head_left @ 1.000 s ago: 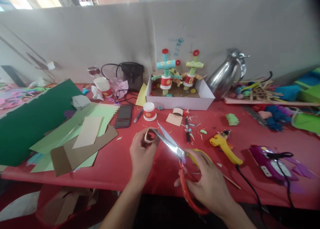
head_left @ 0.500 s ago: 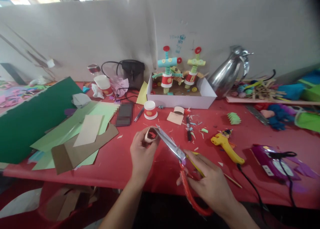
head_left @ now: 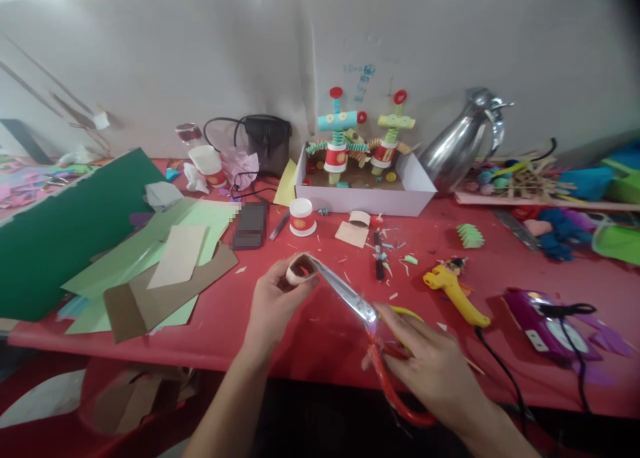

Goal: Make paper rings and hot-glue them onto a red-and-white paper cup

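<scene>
My left hand (head_left: 274, 305) grips a short cardboard tube (head_left: 296, 269), its open end facing up toward me. In my right hand (head_left: 425, 351) are scissors (head_left: 350, 299) with a red handle loop and a yellow one. Their blades point up and left, with the tips at the tube's right rim; whether they cut into it I cannot tell. Beyond the tube, a red-and-white paper cup (head_left: 302, 217) stands on the red table (head_left: 220, 311). Right of the cup lie a beige card piece (head_left: 351, 235) and a curled strip (head_left: 360, 219).
A white box (head_left: 365, 201) holds two paper-cup figures (head_left: 336, 158). To the right lie a yellow glue gun (head_left: 457, 295) and a purple device (head_left: 545, 325), both with cords. A steel jug (head_left: 457, 141) leans at the back. Green paper (head_left: 215, 218) and brown cardboard (head_left: 165, 301) lie left.
My left hand has shifted slightly left with the tube. The right hand and scissors have moved slightly right and down, and the loops look a little wider apart.
</scene>
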Demonstrator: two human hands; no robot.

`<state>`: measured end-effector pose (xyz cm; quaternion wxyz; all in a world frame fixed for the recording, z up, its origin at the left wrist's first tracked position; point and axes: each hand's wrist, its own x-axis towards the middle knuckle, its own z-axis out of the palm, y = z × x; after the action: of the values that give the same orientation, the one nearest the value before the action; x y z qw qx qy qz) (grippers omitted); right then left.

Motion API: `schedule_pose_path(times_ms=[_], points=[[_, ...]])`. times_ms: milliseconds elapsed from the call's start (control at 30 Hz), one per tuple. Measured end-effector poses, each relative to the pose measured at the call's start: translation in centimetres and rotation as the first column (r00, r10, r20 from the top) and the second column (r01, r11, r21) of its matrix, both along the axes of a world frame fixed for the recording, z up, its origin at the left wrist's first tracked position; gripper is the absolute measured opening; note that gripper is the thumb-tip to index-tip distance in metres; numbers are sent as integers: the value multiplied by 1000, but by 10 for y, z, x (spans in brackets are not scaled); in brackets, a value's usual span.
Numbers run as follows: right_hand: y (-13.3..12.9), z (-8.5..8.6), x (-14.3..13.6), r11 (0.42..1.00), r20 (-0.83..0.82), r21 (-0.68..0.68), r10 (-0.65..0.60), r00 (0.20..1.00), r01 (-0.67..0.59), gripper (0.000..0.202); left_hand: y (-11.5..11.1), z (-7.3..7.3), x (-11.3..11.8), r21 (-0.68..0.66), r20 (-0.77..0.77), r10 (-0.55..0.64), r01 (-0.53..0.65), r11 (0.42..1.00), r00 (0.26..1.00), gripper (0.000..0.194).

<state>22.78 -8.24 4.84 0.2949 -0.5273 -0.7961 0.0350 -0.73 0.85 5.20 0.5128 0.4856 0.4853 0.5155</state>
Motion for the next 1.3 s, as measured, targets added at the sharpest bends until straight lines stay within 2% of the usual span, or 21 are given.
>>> schedule_pose_path(times_ms=[133,233,333,400,533,667,833,1100,1300], points=[[-3,-4,5,999,-19,-35,27,999,-28,41,0,5,-4,-28,-11,-74,74,997,997,28],[-6,-3,8,988,-54,-154,-14,998,6,42,0,6,-8,-43,17,-104,104,994,994,27],[-7,2,10,947,-87,-319,-70,994,39,49,0,6,-9,-69,110,-133,141,988,985,27],[-7,6,9,922,-130,-387,-76,989,20,52,0,5,-9,-73,139,-132,143,987,982,27],[0,16,9,867,-246,-495,-79,966,-56,50,0,3,-8,-69,156,-117,129,989,981,27],[8,24,14,814,-284,-572,-79,956,-102,45,-1,2,-10,-102,106,-150,161,982,983,31],[18,31,20,832,-260,-544,-46,965,-107,40,-2,4,-12,-125,75,-200,208,970,977,34],[21,32,29,929,-152,-366,-9,988,-48,44,-3,3,-8,-134,181,-302,327,935,936,35],[20,25,36,955,-124,-255,123,985,-151,40,-2,2,-11,-119,210,-353,382,917,912,34]])
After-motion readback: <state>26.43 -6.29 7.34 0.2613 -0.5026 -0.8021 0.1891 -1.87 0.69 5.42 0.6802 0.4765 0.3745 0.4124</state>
